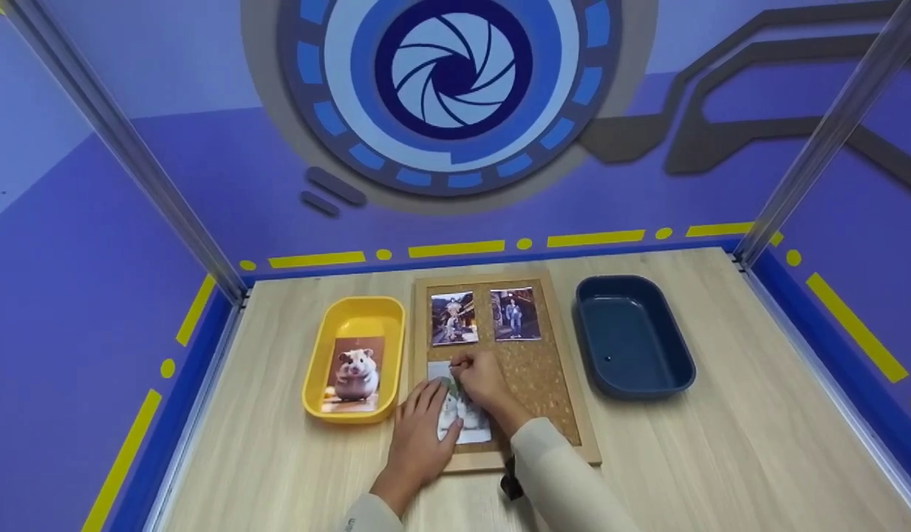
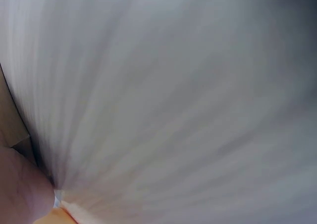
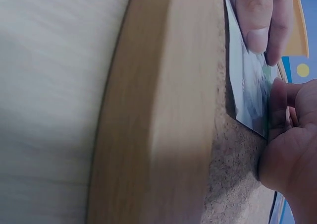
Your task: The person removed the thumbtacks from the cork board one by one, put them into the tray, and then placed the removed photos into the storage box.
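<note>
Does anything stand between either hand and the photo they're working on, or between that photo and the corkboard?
Nothing visible does. The left hand rests directly on the photo, the right hand is at its upper part, and the photo lies on the corkboard; the patch under the hands is hidden.

The cork looks rough and speckled, its frame smooth, pale wood. The lower photo is thin, smooth paper with a faint sheen. The yellow tray and blue tray are smooth, glossy plastic. The table shows pale, matt wood grain; the sleeve is soft matt cloth, the posts shiny metal.
</note>
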`<action>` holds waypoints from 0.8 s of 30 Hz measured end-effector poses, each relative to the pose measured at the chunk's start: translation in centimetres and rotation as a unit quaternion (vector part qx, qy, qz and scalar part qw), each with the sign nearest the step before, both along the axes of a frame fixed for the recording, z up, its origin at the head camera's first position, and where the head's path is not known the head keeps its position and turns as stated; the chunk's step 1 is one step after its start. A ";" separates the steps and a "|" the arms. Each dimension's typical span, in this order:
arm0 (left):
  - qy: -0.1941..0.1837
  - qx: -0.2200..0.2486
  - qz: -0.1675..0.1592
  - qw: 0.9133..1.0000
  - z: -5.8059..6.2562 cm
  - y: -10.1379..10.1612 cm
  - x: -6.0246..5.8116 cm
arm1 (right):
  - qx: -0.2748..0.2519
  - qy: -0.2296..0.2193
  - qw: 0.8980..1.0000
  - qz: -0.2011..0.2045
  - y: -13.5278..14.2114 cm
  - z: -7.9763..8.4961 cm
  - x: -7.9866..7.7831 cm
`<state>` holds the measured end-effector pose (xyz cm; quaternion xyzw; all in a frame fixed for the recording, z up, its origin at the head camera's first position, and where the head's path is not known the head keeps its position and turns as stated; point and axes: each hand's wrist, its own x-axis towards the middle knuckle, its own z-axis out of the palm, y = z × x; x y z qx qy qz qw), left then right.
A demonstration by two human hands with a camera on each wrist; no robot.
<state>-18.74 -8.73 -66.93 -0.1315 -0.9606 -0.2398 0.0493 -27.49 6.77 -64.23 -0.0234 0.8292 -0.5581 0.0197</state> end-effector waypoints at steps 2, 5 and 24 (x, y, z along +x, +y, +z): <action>-0.001 -0.002 0.000 1.000 0.0 0.0 0.0 | -0.002 0.002 1.000 0.001 0.0 0.1 0.1; -0.004 0.000 0.002 1.000 0.2 -0.1 0.1 | -0.006 0.004 1.000 -0.001 -0.1 0.1 0.1; -0.018 0.002 0.000 1.000 0.5 0.1 0.0 | -0.023 -0.012 1.000 -0.007 -0.1 0.0 -0.1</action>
